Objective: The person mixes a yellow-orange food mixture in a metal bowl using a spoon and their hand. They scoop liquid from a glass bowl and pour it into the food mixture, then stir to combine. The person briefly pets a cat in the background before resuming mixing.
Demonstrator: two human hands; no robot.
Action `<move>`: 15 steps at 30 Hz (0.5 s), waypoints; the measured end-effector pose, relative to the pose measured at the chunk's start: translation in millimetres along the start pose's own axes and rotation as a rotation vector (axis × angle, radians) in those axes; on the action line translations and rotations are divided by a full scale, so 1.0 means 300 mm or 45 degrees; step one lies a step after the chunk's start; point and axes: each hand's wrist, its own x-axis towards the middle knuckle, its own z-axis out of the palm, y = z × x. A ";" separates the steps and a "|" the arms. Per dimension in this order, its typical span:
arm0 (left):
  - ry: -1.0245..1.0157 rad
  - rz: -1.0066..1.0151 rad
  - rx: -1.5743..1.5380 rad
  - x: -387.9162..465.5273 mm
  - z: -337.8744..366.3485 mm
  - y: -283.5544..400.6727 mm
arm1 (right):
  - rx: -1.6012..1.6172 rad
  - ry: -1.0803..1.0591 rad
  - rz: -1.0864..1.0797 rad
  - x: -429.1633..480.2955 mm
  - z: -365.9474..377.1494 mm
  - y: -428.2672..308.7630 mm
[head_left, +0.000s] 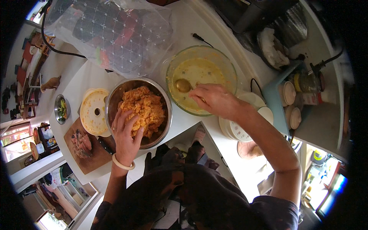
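Observation:
A steel mixing bowl [168, 126] holds a mound of orange shredded or minced mixture [143, 107]. My left hand [126, 132], with a pale bangle [123, 166] at the wrist, reaches over the near left rim. Its fingers are spread at the edge of the mound; whether they press into it is hard to tell. To the right stands a large glass bowl [233, 72] with a shallow layer of yellow liquid [198, 67]. My right hand [214, 100] grips the handle of a metal spoon [183, 85], whose bowl is over or in the liquid.
A wooden cutting board [86, 164] carries raw meat [82, 143] and a black-handled knife [105, 145]. Beside it are a smeared cream plastic lid [93, 115] and a small steel bowl of greens [61, 109]. A patterned plastic bag [123, 37] lies behind. Stacked white containers [238, 129] stand right.

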 end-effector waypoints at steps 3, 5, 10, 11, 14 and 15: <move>0.001 0.019 -0.032 0.000 0.009 0.002 | 0.184 0.064 0.186 -0.025 -0.007 -0.030; 0.019 0.039 -0.056 0.003 0.016 0.007 | 0.383 0.165 0.424 -0.033 -0.033 -0.059; 0.013 0.042 -0.036 0.009 -0.003 0.021 | 0.785 0.378 0.663 -0.041 -0.194 -0.151; 0.011 0.034 -0.038 0.009 -0.011 0.026 | 0.850 0.394 0.718 -0.044 -0.232 -0.168; 0.019 0.046 -0.039 0.003 -0.023 0.023 | 0.826 0.398 0.664 -0.048 -0.302 -0.207; 0.020 0.045 -0.030 0.004 -0.027 0.024 | 0.791 0.441 0.646 -0.048 -0.301 -0.208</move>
